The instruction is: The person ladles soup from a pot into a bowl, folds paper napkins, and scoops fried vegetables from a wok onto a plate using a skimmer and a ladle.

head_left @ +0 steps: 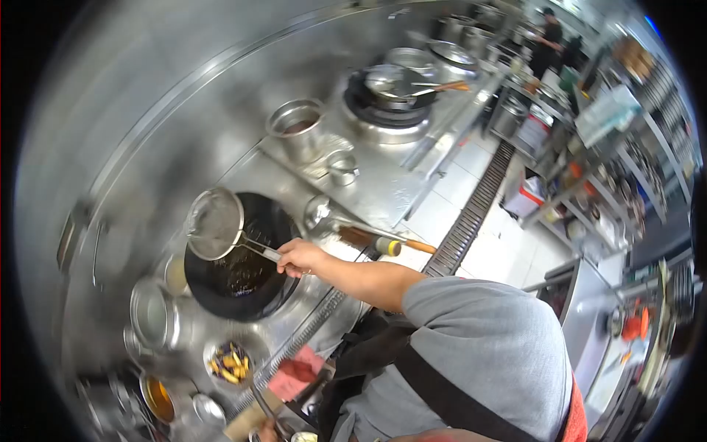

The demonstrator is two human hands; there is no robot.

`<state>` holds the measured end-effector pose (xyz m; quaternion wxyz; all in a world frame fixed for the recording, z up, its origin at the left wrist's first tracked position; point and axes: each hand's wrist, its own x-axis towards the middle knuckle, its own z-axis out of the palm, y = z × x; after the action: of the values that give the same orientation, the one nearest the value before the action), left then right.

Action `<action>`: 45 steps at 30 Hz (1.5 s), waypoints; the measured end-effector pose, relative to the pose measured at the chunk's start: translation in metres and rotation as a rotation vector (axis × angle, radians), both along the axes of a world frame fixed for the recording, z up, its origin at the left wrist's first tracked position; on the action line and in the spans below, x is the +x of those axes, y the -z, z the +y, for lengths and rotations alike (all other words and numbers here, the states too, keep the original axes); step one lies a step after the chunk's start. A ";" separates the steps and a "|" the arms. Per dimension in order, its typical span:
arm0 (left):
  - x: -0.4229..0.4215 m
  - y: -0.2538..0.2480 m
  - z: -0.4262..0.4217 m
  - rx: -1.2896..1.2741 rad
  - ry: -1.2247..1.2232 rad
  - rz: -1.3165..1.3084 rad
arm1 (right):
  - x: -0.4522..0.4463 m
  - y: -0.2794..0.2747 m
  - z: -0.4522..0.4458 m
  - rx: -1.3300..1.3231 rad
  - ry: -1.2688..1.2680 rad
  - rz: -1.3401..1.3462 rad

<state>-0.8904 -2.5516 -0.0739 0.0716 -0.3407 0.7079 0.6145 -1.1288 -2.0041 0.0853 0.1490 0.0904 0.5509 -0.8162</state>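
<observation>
My right hand point(298, 258) is closed around the handle of a round mesh strainer point(216, 223). The strainer is held over the left side of a black wok point(272, 298) that has dark, shiny liquid in the bottom. At the bottom edge of the view, my left hand point(269, 432) is mostly cut off. Its fingers look curled beside a dark curved bar, and what they hold is unclear. Between the wok and my left hand sits a bowl of yellow and dark purple pieces point(230, 362).
A ladle point(318, 211) and wooden-handled tools lie right of the wok. Metal pots point(151, 313) stand to its left, and a tall pot point(297, 132) behind. A second wok station point(390, 103) lies farther off. Shelving point(611, 184) lines the right; a person point(549, 44) stands far back.
</observation>
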 end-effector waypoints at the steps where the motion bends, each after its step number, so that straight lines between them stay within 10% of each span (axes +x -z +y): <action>1: -0.004 0.000 -0.001 -0.139 0.030 0.001 | 0.002 -0.012 0.009 -0.120 0.053 0.053; 6: -0.020 -0.017 -0.034 -1.237 0.351 0.135 | -0.026 -0.031 0.084 0.877 0.220 0.342; 9: -0.040 -0.049 -0.025 -1.455 0.402 0.290 | -0.046 -0.013 0.119 1.511 0.043 0.365; 10: -0.047 -0.074 0.004 -1.172 0.268 -0.094 | -0.077 0.030 0.133 1.453 0.010 0.235; 15: -0.041 -0.139 0.116 -0.722 -0.081 0.348 | -0.085 0.021 0.190 1.481 0.102 0.496; 20: 0.009 -0.112 0.193 -0.675 -0.082 0.419 | -0.071 -0.026 0.242 0.413 0.422 0.138; 31: 0.029 -0.106 0.290 -0.598 -0.149 0.278 | -0.026 0.017 0.339 0.582 0.800 0.237; 36: 0.046 -0.092 0.321 -0.497 -0.009 0.058 | 0.155 0.172 0.340 1.558 -0.394 0.088; 43: 0.035 -0.025 0.356 -0.359 0.495 -0.069 | 0.175 0.118 0.271 1.491 -0.260 -0.065; 45: 0.037 -0.003 0.356 -0.424 0.735 -0.165 | 0.169 0.116 0.303 1.280 -0.122 0.278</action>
<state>-0.8536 -2.1955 -0.0711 0.2703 -0.1212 0.8848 0.3598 -0.9597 -1.7007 -0.0308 0.0391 0.0234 0.9459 -0.3212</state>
